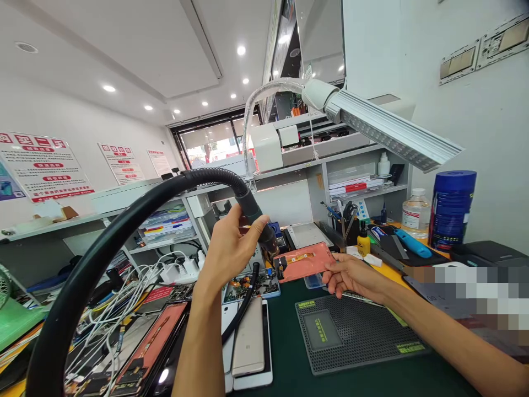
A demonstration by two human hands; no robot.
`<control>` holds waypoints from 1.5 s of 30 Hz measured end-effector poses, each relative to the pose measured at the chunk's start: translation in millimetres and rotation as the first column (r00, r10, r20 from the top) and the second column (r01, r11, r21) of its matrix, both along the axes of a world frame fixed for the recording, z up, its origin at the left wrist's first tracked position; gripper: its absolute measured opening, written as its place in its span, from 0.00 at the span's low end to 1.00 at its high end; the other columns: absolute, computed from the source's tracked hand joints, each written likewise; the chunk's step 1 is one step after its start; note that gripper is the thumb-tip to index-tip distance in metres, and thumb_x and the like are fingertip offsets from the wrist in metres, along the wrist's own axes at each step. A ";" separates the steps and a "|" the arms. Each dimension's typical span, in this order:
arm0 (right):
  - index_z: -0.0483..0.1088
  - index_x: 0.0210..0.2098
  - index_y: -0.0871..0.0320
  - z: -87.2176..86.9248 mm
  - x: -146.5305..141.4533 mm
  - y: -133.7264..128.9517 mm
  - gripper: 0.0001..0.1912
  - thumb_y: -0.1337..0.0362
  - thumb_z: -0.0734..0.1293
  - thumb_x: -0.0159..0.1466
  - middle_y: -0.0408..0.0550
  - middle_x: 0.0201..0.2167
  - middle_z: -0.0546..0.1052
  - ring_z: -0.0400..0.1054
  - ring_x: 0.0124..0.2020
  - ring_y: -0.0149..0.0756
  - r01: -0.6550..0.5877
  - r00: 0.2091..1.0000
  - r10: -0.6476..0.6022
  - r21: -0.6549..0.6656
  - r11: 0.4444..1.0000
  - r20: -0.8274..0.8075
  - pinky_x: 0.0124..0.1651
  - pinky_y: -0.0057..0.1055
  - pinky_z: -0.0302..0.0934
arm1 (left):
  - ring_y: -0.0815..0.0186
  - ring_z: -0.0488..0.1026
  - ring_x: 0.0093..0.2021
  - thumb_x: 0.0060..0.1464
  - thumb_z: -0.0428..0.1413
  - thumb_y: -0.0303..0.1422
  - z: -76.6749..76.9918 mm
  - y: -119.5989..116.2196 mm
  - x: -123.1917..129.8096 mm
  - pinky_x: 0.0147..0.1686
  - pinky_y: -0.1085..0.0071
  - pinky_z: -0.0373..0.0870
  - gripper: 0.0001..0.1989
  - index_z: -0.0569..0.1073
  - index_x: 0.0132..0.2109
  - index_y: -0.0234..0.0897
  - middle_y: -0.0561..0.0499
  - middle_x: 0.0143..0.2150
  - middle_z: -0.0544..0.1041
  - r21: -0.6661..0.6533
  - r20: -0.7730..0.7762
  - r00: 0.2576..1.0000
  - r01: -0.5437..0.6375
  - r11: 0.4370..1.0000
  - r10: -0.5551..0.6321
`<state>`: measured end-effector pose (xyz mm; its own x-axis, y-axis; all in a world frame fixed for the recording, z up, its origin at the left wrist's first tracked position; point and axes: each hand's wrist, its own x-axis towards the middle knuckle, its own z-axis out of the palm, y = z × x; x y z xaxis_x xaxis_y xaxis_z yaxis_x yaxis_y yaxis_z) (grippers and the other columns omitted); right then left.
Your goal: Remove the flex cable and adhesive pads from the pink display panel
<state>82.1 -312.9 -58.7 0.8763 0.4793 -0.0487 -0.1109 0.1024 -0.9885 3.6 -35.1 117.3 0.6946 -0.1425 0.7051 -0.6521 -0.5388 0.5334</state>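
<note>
Above the worktop, the right hand grips the pink panel, its long axis running sideways. The left hand clasps the nozzle.

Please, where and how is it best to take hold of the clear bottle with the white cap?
Probably by the shoulder, just under the white cap, fingers coming down from above. The clear bottle stands upright and narrows towards its uncovered top, while the blue tub close on its right may crowd fingers around the wide body.
</note>
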 end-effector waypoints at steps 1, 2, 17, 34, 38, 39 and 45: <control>0.71 0.48 0.62 0.1 0.1 0.0 0.12 0.59 0.66 0.73 0.44 0.34 0.76 0.72 0.27 0.30 -0.001 1.000 0.001 0.000 1.000 0.000 0.28 0.27 0.69 | 0.66 0.77 0.37 0.64 0.57 0.41 0.0 -0.2 0.1 0.35 0.71 0.72 0.10 0.71 0.46 0.41 0.55 0.37 0.78 0.017 -0.005 1.000 -0.004 1.000 0.004; 0.71 0.48 0.62 0.2 0.1 -0.1 0.12 0.59 0.66 0.73 0.44 0.34 0.76 0.72 0.27 0.30 -0.002 1.000 0.002 0.000 1.000 -0.001 0.28 0.27 0.69 | 0.66 0.77 0.37 0.64 0.57 0.42 -0.1 -0.4 0.2 0.34 0.71 0.72 0.10 0.71 0.45 0.41 0.55 0.37 0.78 0.029 -0.011 1.000 -0.005 1.000 0.005; 0.71 0.47 0.62 3.9 -1.7 0.8 0.11 0.59 0.66 0.73 0.43 0.33 0.76 0.72 0.27 0.29 0.005 1.000 -0.005 0.012 1.000 0.001 0.27 0.26 0.69 | 0.63 0.79 0.39 0.64 0.56 0.41 -4.9 -4.0 7.8 0.38 0.68 0.75 0.12 0.71 0.47 0.37 0.50 0.40 0.79 -0.027 -0.069 0.995 0.077 0.997 -0.079; 0.71 0.47 0.62 3.5 -1.5 -0.8 0.11 0.59 0.66 0.73 0.43 0.33 0.76 0.73 0.27 0.30 -0.004 1.000 0.004 0.013 1.000 0.003 0.27 0.27 0.70 | 0.63 0.80 0.42 0.63 0.58 0.40 -4.1 -3.6 4.4 0.38 0.69 0.77 0.11 0.71 0.46 0.38 0.50 0.41 0.80 -0.088 -0.048 0.994 0.097 0.991 -0.101; 0.71 0.47 0.62 2.8 -1.0 -0.5 0.11 0.59 0.66 0.73 0.43 0.33 0.76 0.73 0.27 0.30 -0.001 1.000 0.001 0.018 1.000 -0.001 0.27 0.27 0.69 | 0.63 0.79 0.42 0.63 0.59 0.39 -3.8 -2.1 3.9 0.40 0.69 0.77 0.10 0.71 0.44 0.37 0.50 0.42 0.79 -0.085 -0.046 0.992 0.114 0.990 -0.118; 0.71 0.47 0.62 2.9 -0.9 -0.4 0.11 0.59 0.66 0.73 0.43 0.33 0.76 0.73 0.27 0.30 0.000 1.000 0.000 0.020 1.000 -0.002 0.27 0.26 0.69 | 0.64 0.79 0.42 0.62 0.59 0.39 -3.7 -1.7 3.9 0.40 0.69 0.77 0.10 0.71 0.44 0.37 0.50 0.42 0.80 -0.083 -0.045 0.991 0.121 0.989 -0.125; 0.72 0.45 0.62 3.8 -0.3 -0.5 0.11 0.59 0.67 0.73 0.43 0.33 0.76 0.72 0.27 0.29 0.004 1.000 -0.003 0.030 1.000 -0.013 0.27 0.26 0.69 | 0.65 0.80 0.42 0.62 0.60 0.38 -3.2 -1.5 2.1 0.42 0.69 0.78 0.09 0.72 0.44 0.38 0.50 0.43 0.81 -0.086 -0.054 0.987 0.150 0.985 -0.154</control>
<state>81.9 -313.4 -54.9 0.8774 0.4776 -0.0455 -0.1229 0.1320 -0.9836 5.6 -36.6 114.1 0.7106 -0.1938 0.6764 -0.6886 -0.3893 0.6119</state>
